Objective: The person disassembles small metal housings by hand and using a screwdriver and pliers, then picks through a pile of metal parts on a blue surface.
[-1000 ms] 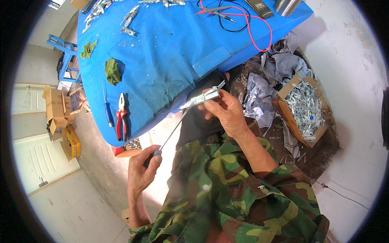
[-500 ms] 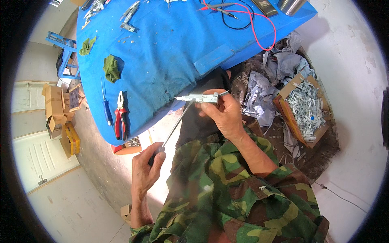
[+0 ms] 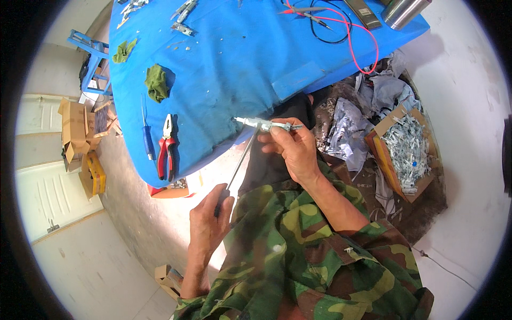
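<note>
My left hand point(image 3: 209, 217) is closed around the dark handle of a screwdriver point(image 3: 241, 161). Its long steel shaft slants up to the underside of a slim silvery-white mechanism point(image 3: 261, 124). My right hand point(image 3: 292, 149) pinches that mechanism near its right end, thumb on top, over my lap by the table edge. The narrow end of the piece points left. Whether the screwdriver tip is inside the piece or only against it, I cannot tell. On the blue-covered table point(image 3: 213, 69) lie red-handled pliers point(image 3: 167, 146) and a blue-handled screwdriver point(image 3: 148, 136).
Green cloths point(image 3: 157, 84) lie on the table, with test leads point(image 3: 349, 40) and a metal cup point(image 3: 404, 12) at its far right. A carton full of similar whitish pieces point(image 3: 404, 152) stands at right, beside crumpled plastic bags point(image 3: 344, 133). Cardboard boxes point(image 3: 76, 128) are at left.
The mechanism has turned a little in my right hand and its right end now tilts lower. My left hand has shifted right with the screwdriver, whose shaft stands steeper. The whole view has shifted slightly.
</note>
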`<state>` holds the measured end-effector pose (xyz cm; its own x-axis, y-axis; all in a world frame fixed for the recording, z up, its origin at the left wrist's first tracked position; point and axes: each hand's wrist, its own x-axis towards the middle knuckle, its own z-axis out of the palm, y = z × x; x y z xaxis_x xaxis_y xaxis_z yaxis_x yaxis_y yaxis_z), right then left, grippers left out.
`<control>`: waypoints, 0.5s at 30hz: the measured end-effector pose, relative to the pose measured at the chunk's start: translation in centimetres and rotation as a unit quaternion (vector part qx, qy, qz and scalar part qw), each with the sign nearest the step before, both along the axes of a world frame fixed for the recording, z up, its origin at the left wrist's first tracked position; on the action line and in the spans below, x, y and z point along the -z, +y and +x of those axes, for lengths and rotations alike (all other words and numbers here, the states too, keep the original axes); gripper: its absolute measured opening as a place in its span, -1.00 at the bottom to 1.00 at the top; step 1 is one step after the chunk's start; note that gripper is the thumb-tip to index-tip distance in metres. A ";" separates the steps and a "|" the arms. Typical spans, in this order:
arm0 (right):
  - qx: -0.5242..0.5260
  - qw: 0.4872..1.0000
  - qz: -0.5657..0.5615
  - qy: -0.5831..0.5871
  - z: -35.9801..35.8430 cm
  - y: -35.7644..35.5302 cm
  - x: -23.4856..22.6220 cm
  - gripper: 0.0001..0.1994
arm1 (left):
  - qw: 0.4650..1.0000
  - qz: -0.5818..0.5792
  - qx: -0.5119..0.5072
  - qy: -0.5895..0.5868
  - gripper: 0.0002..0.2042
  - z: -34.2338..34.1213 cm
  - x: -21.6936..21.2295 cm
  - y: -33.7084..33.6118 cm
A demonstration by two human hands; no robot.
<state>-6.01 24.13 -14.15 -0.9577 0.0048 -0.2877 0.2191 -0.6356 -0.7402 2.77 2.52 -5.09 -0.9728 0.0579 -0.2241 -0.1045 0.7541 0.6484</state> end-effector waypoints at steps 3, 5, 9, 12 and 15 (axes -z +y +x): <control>0.000 1.000 0.008 -0.004 -0.3 -0.3 0.2 -0.75 | 0.999 0.040 -0.016 -0.029 -0.73 -0.1 -0.2 0.3; 0.002 1.000 0.014 -0.003 -0.5 -0.5 0.2 -0.74 | 0.994 0.079 -0.028 -0.063 -0.71 0.1 0.3 -0.2; 0.017 1.000 0.017 0.000 -0.6 -0.9 0.0 -0.74 | 0.970 0.194 -0.066 -0.128 -0.61 0.1 1.0 -0.3; 0.022 0.999 0.022 0.008 -0.7 -0.9 0.2 -0.76 | 0.940 0.279 -0.094 -0.173 -0.59 0.3 1.6 -0.2; 0.031 0.999 0.026 0.012 -0.8 -1.0 0.4 -0.77 | 0.900 0.337 -0.139 -0.240 -0.59 -0.4 0.4 -0.2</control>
<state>-6.84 23.17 -14.52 -0.9615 0.0790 -0.2632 0.1630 -0.6073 -0.7776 2.39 2.32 -5.52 -0.7707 0.1076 -0.6280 -0.6190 0.1076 0.7780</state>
